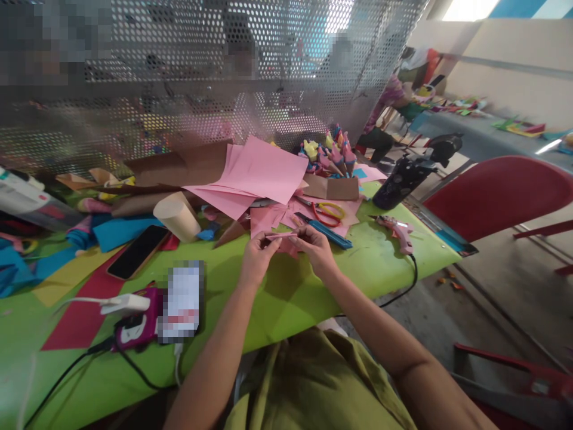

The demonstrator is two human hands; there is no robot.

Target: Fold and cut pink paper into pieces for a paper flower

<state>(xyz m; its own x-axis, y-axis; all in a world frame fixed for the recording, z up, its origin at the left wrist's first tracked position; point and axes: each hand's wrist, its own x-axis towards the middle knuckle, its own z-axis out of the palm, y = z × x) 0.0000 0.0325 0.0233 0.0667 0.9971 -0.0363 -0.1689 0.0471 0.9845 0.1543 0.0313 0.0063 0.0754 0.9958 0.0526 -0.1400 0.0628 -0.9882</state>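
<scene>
Both hands were up at the middle of the frame, over the green tabletop (pixel 376 263). The left hand (pixel 259 254) had its grip closed, thumb and fingers pinching the left end of a small pink paper piece (pixel 281 235); the right hand (pixel 314 246) pinched the right end the same way. Piece sat roughly level between them, center of the frame; rolled or folded, I couldn't tell from where I stood.

Just beyond the hands: pink scraps, a blue cutter (pixel 331 233) near the right hand, scissors (pixel 329 214) with red and yellow handles behind it. Stack of pink sheets (pixel 273 170) above, upper center. Bunch of small colorful cone-shaped pieces (pixel 333 152) right of the stack.

Right side of the frame: pink glue gun (pixel 396 232), cord running off the edge; dark bottle (pixel 400 182) behind it; red chair (pixel 505 191) beyond.

Left side: beige roll (pixel 176 216) tilted, dark phone (pixel 138 252) lying partly on red paper (pixel 85 304). Lower left: magenta power block (pixel 139 319) with white charger (pixel 129 304) plugged in, and a blurred-out phone (pixel 182 304) touching it. Perforated metal panel (pixel 179 107) across the upper left.
</scene>
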